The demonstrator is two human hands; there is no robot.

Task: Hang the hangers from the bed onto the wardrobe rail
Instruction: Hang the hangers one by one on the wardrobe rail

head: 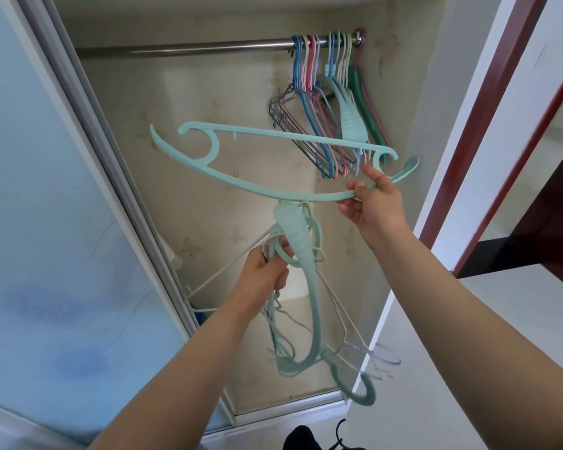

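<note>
My right hand [376, 203] pinches the right end of a light teal plastic hanger [241, 186], held flat and crosswise in front of the open wardrobe. Below it, my left hand [267, 267] grips a bundle of hangers [306, 287] by their hooks; teal, white and thin wire ones dangle down from it. The steel wardrobe rail [182, 50] runs across the top. Several hangers [329, 102] in blue, pink, teal and green hang bunched at its right end, just above my right hand.
A frosted sliding door [46, 222] and its metal frame stand on the left. The wardrobe's right wall and a dark red door frame [488, 125] lie to the right. A white surface [517, 336] sits at lower right. Most of the rail's left part is bare.
</note>
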